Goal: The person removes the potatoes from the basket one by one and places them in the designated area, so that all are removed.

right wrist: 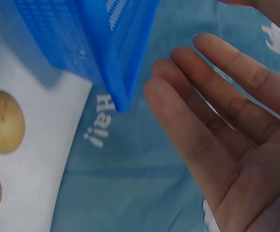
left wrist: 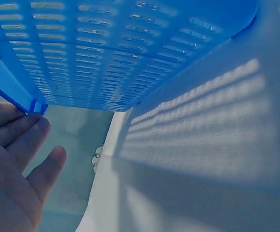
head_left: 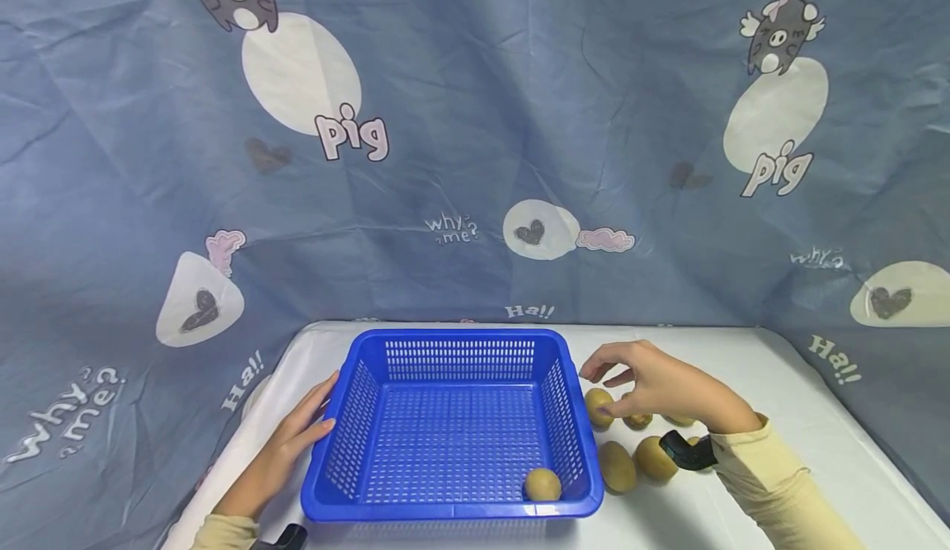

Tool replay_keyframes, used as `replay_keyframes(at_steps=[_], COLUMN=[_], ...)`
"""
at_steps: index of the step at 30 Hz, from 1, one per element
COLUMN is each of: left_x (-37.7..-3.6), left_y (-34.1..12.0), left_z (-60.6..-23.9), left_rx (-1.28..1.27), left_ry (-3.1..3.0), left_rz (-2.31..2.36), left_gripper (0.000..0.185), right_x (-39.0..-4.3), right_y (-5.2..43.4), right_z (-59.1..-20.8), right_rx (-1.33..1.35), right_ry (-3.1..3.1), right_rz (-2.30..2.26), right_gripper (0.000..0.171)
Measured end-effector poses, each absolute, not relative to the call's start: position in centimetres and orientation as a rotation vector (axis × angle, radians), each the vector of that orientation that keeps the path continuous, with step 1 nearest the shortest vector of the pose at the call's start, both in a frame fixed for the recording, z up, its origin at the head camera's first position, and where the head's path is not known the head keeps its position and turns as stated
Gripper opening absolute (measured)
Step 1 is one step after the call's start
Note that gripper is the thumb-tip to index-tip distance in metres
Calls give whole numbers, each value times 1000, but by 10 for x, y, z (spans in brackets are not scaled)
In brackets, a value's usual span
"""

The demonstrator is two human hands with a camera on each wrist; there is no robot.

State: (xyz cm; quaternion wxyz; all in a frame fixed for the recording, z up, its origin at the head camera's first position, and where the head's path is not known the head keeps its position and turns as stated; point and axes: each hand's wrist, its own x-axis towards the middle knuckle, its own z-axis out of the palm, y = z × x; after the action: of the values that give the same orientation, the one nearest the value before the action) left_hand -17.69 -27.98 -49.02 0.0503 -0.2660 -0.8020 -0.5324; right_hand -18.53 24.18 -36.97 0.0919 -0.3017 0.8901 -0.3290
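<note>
Backdrop cloth (head_left: 475, 121) behind the worktop (head_left: 779, 369) carries readable print: "pig" twice under cartoon pigs, "why? me?", and "Ha!!" in several spots; the right wrist view catches one "Ha!!" beside the basket corner. No brand or label visible on the blue basket (head_left: 453, 344) or the fruit. Basket is rectangular, slotted walls, open side up, sitting at the worktop's middle with its long axis running left to right across the head view. One kiwi (head_left: 543, 484) lies inside, at the near right corner of the basket floor, close to the wall. Left hand (head_left: 293, 439) rests with straight fingers against the basket's left outer wall near the rim; grip spread, holding nothing. The left wrist view shows those fingers (left wrist: 31, 140) flat beside the blue rim. Right hand (head_left: 656, 385) hovers just right of the basket over a loose cluster of kiwis on the worktop, fingers relaxed and spread, tips pointing down and left, nothing pinched; the right wrist view confirms an open palm. Nearest kiwi (head_left: 598, 406) sits just under the fingertips, touching or almost, cannot tell which. Two larger kiwis (head_left: 618, 466) (head_left: 653, 457) lie nearer the person, side by side, long axes roughly upright in the head view. Others are partly hidden under the hand.
</note>
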Motion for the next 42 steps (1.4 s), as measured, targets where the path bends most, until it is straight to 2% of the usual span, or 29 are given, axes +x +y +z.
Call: replay_keyframes(at_steps=[5, 23, 34, 42], left_x=[-177, -177, -177, -176], left_y=[-281, -279, -279, -279], left_z=[-490, -489, -489, -489], left_rx=[-796, -814, -803, -779], left_ry=[-2458, -2437, -2451, -2475], left_rz=[-1635, -1682, -1655, -1648], left_gripper=[62, 62, 62, 63], right_x=[-189, -195, -184, -182], right_y=[216, 151, 102, 89], right_z=[-366, -376, -392, -406], right_rx=[-839, -1177, -1124, -1060], right_ry=[2540, 2516, 2443, 2385], right_rz=[-914, -409, -67, 77], right_gripper=[39, 37, 44, 40])
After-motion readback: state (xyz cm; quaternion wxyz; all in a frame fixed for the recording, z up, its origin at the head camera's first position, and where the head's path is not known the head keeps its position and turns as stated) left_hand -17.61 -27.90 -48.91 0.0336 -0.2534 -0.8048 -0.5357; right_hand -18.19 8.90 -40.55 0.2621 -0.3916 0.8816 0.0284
